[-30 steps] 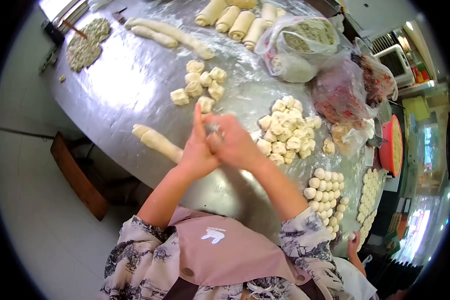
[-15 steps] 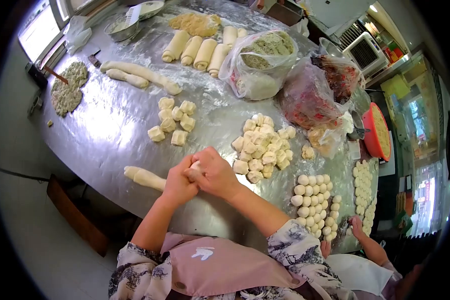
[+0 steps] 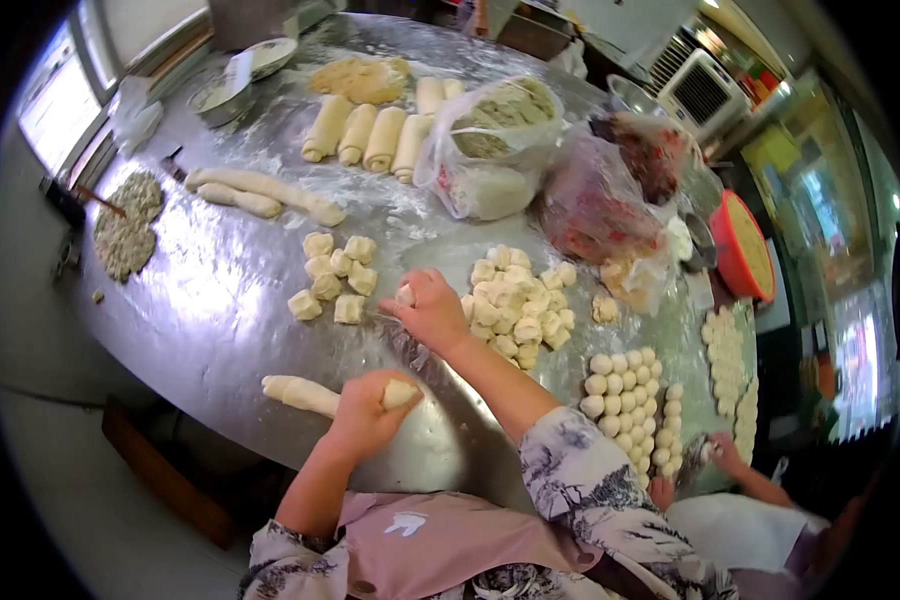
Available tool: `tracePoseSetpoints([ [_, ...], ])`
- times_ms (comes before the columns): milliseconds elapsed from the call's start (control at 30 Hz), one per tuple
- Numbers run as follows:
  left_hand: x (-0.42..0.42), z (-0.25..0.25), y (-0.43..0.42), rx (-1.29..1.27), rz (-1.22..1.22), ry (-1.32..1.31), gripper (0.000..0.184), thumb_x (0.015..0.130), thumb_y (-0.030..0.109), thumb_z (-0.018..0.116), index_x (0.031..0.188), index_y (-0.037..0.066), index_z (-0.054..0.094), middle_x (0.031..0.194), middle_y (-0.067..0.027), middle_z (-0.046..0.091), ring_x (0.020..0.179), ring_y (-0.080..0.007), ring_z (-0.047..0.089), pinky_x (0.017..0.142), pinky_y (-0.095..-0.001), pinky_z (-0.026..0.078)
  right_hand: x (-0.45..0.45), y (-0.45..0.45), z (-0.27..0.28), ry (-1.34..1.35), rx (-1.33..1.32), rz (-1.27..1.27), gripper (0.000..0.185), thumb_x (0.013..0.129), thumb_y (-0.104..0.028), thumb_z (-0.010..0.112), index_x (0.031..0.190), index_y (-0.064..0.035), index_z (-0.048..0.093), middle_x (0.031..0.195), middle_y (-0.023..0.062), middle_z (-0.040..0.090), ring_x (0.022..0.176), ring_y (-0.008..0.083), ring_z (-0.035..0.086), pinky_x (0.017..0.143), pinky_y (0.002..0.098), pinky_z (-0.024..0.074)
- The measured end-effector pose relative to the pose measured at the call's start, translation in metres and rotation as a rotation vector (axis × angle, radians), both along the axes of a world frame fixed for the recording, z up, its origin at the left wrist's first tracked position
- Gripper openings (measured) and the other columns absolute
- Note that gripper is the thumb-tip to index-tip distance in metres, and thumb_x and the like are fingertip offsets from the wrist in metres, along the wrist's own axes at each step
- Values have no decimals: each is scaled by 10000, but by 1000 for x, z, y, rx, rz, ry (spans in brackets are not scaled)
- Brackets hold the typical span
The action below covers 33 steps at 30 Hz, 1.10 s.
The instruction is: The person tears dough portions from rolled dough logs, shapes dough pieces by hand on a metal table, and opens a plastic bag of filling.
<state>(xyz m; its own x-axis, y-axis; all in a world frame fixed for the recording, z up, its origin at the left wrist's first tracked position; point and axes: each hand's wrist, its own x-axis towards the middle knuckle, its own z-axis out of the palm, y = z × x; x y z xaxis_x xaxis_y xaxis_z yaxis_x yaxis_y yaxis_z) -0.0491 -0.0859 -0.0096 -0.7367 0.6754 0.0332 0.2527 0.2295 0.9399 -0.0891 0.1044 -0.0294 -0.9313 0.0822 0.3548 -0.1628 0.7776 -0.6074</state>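
My left hand [image 3: 363, 412] is closed round a rope of dough [image 3: 300, 394]; one end sticks out to the left and the torn end shows by my thumb. Farther forward, my right hand [image 3: 431, 308] pinches a small piece of dough [image 3: 405, 295] above the metal table. A loose group of dough pieces [image 3: 325, 283] lies just left of that hand. To its right is a bigger heap of dough pieces [image 3: 518, 305].
Rolled dough logs [image 3: 355, 133], a bag of greenish filling [image 3: 495, 140] and a bag of reddish filling [image 3: 600, 200] stand at the back. Rows of round dough balls [image 3: 625, 400] lie to the right, beside a co-worker's hand [image 3: 727, 455]. A red basin [image 3: 745, 250] sits beyond.
My hands were together on the dough and are now apart. The right has gone forward with a small piece; the left stays on the rope, slightly lower.
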Motion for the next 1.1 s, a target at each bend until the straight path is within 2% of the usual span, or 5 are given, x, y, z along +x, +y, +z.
tracePoseSetpoints([
  [167, -11, 0, 11, -92, 251, -36, 887, 766, 106, 797, 1485, 98, 277, 1110, -170, 643, 909, -271, 655, 812, -372, 522, 1, -6, 12, 64, -99, -44, 437, 926, -323, 640, 1271, -65, 567, 1259, 211, 538, 1187, 393, 536, 1023, 416, 438],
  [333, -15, -35, 21, 165, 380, 44, 1090, 727, 35, 787, 1538, 98, 60, 1297, -211, 543, 1051, -254, 641, 860, -348, 521, 47, -26, 24, -301, -288, 362, 340, 947, -306, 609, 1158, -40, 585, 1106, 210, 570, 1056, 387, 567, 930, 441, 460],
  [533, -21, -47, -3, -118, 51, 99, 570, 773, 0, 708, 1310, 24, 519, 1140, -120, 654, 992, -165, 635, 841, -310, 514, 55, -32, 23, -60, -314, 219, 164, 934, -174, 617, 978, -25, 564, 947, 173, 581, 860, 386, 582, 750, 428, 499],
  [633, -18, -50, 4, 66, 206, -4, 433, 752, 49, 716, 1171, 44, 606, 921, -144, 692, 842, -251, 674, 794, -346, 525, 50, -34, 23, 6, -262, 227, 207, 912, -219, 654, 973, -40, 569, 922, 166, 580, 838, 378, 603, 714, 429, 510],
  [1100, -12, -17, 3, 192, 90, -188, 102, 826, 52, 704, 912, 36, 652, 817, -104, 659, 742, -203, 621, 697, -328, 502, 13, -29, 7, 132, -59, 70, 189, 828, -217, 719, 845, -73, 598, 777, 118, 588, 731, 351, 611, 623, 449, 503],
])
